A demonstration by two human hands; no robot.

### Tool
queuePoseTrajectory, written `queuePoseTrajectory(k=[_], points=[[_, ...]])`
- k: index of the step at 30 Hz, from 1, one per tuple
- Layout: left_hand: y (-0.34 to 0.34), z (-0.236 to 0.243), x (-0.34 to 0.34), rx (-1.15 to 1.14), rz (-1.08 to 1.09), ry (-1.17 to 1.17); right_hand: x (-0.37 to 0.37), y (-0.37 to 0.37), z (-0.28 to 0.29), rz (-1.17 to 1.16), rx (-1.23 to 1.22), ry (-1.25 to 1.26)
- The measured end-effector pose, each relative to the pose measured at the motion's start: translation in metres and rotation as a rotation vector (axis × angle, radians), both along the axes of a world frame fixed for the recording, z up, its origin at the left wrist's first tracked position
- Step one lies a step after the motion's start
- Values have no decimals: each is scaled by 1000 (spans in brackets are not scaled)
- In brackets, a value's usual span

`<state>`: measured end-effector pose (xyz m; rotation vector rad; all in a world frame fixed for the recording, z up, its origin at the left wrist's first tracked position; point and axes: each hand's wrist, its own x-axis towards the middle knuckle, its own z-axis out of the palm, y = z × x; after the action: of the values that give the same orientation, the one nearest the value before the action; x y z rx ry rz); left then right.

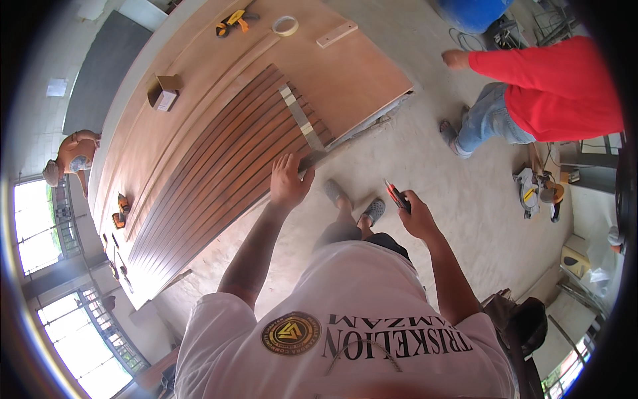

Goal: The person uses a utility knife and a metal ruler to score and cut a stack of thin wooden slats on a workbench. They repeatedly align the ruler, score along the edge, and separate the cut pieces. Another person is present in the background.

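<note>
A large wooden board (pixel 352 66) carries a panel of parallel dark-grooved slats (pixel 219 166). A metal straightedge (pixel 298 110) lies across the slats at their right end. My left hand (pixel 289 181) rests near that straightedge's lower end at the board's edge, fingers apart, with the fingertips on or just beside the panel. My right hand (pixel 417 218) grips a red and black utility knife (pixel 397 194), held off to the right of the board, above the floor, with its tip pointing up and forward.
A clamp (pixel 231 24), tape roll (pixel 284 26), small box (pixel 164 93) and drill (pixel 121 211) lie on the board. A co-worker in red (pixel 558 90) stands at right, near a mitre saw (pixel 538 189). Another person (pixel 72 159) bends at the far left. A blue drum (pixel 468 12) stands behind.
</note>
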<state>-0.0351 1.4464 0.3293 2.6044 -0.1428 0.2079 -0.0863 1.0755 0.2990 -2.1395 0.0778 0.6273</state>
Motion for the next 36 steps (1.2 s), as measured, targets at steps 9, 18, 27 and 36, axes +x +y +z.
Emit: queuePoseTrajectory(k=[9, 18, 27, 36], points=[[20, -17, -15, -3, 156, 62, 146, 132, -19, -109, 577, 46], [26, -26, -14, -44, 169, 141, 182, 161, -32, -91, 680, 183], [25, -16, -12, -70, 141, 127, 174, 163, -39, -157, 821, 171], [23, -6, -10, -5, 134, 171, 135, 140, 5, 67, 269, -63]])
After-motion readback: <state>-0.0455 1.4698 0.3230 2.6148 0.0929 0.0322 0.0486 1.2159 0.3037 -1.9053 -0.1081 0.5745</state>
